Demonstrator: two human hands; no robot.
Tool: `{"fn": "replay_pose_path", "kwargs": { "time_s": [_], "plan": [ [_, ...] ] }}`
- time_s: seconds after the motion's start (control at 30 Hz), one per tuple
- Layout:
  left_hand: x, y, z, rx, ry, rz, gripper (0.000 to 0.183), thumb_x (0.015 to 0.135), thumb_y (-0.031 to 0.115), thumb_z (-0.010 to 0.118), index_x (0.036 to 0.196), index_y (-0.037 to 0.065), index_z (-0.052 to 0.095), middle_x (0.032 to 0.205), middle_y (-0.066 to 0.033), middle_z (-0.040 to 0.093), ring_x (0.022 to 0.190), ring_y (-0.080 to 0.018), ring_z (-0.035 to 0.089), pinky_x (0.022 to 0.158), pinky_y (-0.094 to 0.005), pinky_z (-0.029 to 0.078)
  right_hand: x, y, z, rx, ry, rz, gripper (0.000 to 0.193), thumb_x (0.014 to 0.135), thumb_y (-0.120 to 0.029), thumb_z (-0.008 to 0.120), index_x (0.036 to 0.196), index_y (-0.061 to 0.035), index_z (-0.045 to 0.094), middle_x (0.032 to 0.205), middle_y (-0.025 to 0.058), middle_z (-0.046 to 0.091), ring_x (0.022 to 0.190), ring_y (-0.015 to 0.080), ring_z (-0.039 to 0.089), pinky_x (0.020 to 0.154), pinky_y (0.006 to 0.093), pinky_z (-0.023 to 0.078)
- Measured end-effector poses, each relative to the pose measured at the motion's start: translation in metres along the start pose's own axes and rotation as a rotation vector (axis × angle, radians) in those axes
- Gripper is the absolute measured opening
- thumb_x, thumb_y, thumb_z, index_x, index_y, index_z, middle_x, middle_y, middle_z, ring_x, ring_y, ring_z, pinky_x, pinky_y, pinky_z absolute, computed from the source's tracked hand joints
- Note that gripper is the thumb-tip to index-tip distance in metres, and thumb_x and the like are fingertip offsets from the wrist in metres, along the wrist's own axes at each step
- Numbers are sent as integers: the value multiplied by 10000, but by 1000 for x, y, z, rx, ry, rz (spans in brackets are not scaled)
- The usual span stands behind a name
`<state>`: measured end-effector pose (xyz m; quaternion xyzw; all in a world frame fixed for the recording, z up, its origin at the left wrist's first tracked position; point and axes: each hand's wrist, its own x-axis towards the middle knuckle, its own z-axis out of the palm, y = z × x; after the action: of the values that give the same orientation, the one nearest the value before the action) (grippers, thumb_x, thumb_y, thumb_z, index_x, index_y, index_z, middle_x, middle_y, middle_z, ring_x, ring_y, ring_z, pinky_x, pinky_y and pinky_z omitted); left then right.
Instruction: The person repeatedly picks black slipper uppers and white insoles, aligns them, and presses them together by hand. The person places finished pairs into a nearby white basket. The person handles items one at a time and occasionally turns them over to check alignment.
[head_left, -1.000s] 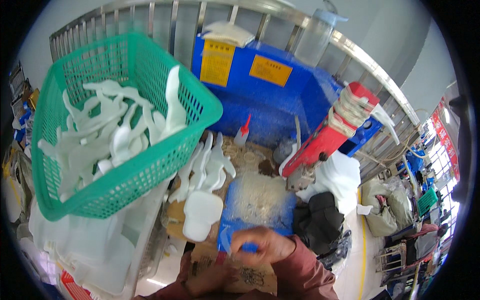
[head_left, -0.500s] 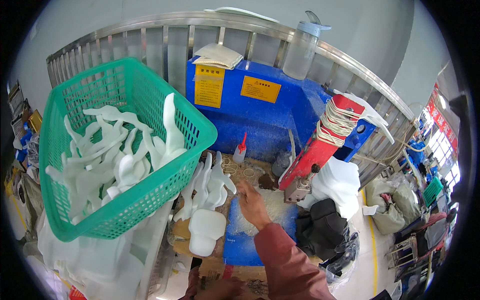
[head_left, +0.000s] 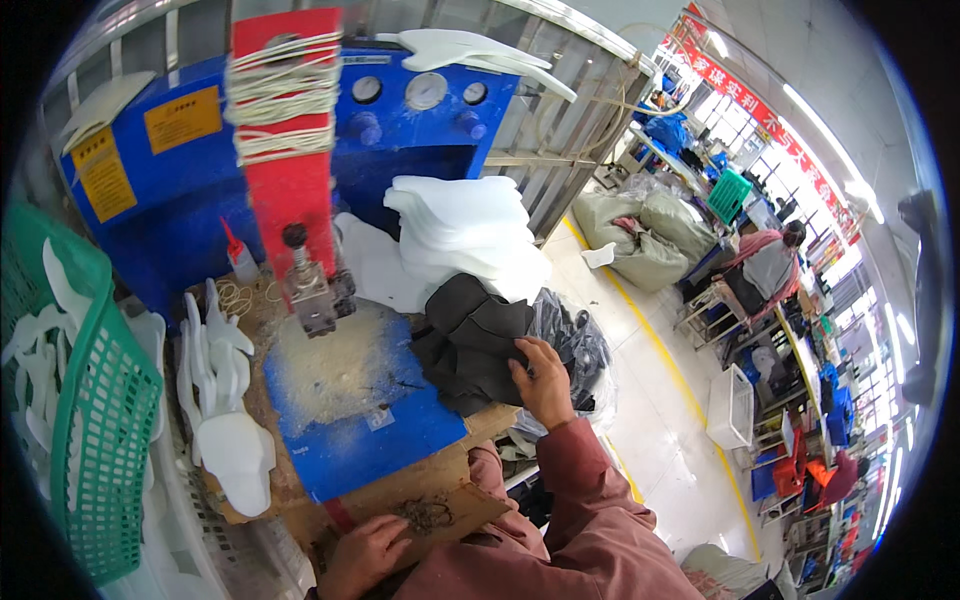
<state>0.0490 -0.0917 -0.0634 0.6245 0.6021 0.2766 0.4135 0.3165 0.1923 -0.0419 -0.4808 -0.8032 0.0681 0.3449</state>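
My right hand is at the right edge of a pile of black fabric pieces. Its thumb and forefinger touch the pile and stay apart. My left hand lies on the brown cardboard at the bench's near edge, with its fingers loosely stretched and nothing seen in them. Between the hands and the machine is a blue board dusted with pale crumbs. Over it hangs the red machine arm, wound with white cord and ending in a metal head.
White foam shapes are stacked behind the black pile; several more lie left of the board. A green basket of white pieces stands at far left. A small bottle with a red nozzle stands beside the arm. A person sits at far right.
My view has swung to the right. My right hand has moved from beside the white pieces, across the blue board, to the black pile. The left hand now shows clearly on the cardboard.
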Motion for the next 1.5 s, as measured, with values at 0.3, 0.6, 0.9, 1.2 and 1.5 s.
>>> {"fn": "replay_pose_path", "kwargs": {
  "time_s": [0.3,0.6,0.9,1.2,1.5],
  "plan": [
    [15,33,0,134,-27,61,339,955,210,711,1239,27,707,1260,-158,693,1095,-357,691,918,-425,570,-6,37,44,-277,-105,-81,802,800,-132,778,1529,-74,449,1479,201,474,1360,415,483,1123,487,408],
    [3,44,-28,149,54,61,355,943,184,736,1215,-42,698,1235,-188,690,1136,-357,665,975,-412,543,10,56,35,-162,13,-173,281,830,-110,756,1110,-95,734,1110,91,632,1120,337,607,967,452,483],
    [8,53,-48,183,95,60,334,923,140,759,1203,-34,704,1243,-168,694,1103,-347,685,915,-401,566,24,26,-15,86,69,-57,139,924,-101,690,1057,-63,703,1063,80,665,1001,260,663,861,409,514],
    [37,85,-52,-18,437,260,475,888,123,799,1317,-19,654,1411,-215,610,1246,-373,639,1031,-410,529,-42,-29,9,1307,-39,305,477,1052,-231,595,1478,-26,531,1445,115,595,1385,274,522,1161,393,425],
    [74,98,-31,29,342,207,869,855,324,856,1511,-53,428,1439,-268,553,1329,-412,562,1086,-437,479,-92,-101,30,1790,-527,558,422,1046,-334,619,1355,-46,622,1222,59,683,1101,205,666,934,357,553]
  ]
}}
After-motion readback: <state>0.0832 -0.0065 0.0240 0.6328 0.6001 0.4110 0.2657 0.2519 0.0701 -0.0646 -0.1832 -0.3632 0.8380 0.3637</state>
